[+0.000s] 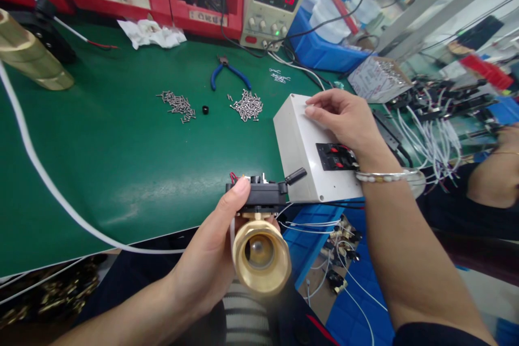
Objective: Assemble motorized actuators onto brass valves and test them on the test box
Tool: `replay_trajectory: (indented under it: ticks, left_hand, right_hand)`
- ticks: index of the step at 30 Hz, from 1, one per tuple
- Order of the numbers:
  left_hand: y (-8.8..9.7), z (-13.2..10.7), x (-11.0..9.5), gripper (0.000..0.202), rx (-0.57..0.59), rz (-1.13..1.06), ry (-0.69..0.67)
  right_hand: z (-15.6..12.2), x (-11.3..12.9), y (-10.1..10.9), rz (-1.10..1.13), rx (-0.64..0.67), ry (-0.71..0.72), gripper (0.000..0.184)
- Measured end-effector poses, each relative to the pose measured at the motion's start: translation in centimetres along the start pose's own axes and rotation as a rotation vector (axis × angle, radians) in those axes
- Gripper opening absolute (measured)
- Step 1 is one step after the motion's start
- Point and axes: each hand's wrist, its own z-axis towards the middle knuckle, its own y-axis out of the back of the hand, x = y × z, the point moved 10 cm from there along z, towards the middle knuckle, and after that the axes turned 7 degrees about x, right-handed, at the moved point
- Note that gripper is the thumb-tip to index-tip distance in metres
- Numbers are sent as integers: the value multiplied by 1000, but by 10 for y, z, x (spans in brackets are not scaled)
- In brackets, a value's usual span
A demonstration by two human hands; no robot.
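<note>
A brass ball valve with a black actuator on top is gripped in my left hand, thumb on the actuator's side. The valve's round opening faces me. A black lever sticks out to the right, close to a white box. Over the far part of that box is my right hand, thumb and forefinger closed together at its top face. What they pinch, if anything, is hidden. Beside the wrist, a black terminal block with red tabs is set in the box.
Blue-handled pliers, two piles of screws and a black ring lie on the green mat. Behind them stand red bins and a lit power supply. A white cable curves left; another person's arm is right.
</note>
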Motion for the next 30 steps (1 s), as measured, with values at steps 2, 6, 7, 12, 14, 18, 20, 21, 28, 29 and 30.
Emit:
replay_trajectory:
  ticks: [2, 6, 7, 12, 14, 18, 20, 21, 28, 29, 30]
  left_hand:
    - [-1, -1, 0, 55, -7, -2, -1]
    - [-3, -1, -1, 54, 13, -7, -12]
    - [-3, -1, -1, 54, 20, -7, -17]
    - [-2, -1, -3, 55, 15, 19, -25]
    - [-2, -2, -2, 56, 13, 31, -10]
    - [-1, -2, -2, 55, 15, 31, -3]
    - [-2, -2, -2, 55, 21, 25, -5]
    - [-2, -2, -2, 55, 27, 23, -3]
    - [-2, -2, 0, 56, 22, 0, 12]
    - [-2, -3, 1, 56, 23, 0, 16]
    - [-2, -3, 1, 57, 25, 4, 19]
  right_hand:
    - [2, 0, 0, 3, -3, 5, 12]
    - [5, -2, 0, 20, -10, 15, 8]
    - [6, -3, 0, 24, -10, 15, 7]
    - [3, -6, 2, 21, -26, 11, 11]
    - [3, -5, 3, 12, -31, 14, 14]
    - [2, -5, 3, 0, -37, 15, 20]
    - [2, -5, 4, -6, -40, 14, 22]
    - [1, -4, 4, -10, -43, 14, 23]
    - [1, -2, 4, -14, -47, 18, 17]
    - [1, -2, 4, -11, -49, 19, 17]
    - [1, -2, 4, -10, -48, 18, 18]
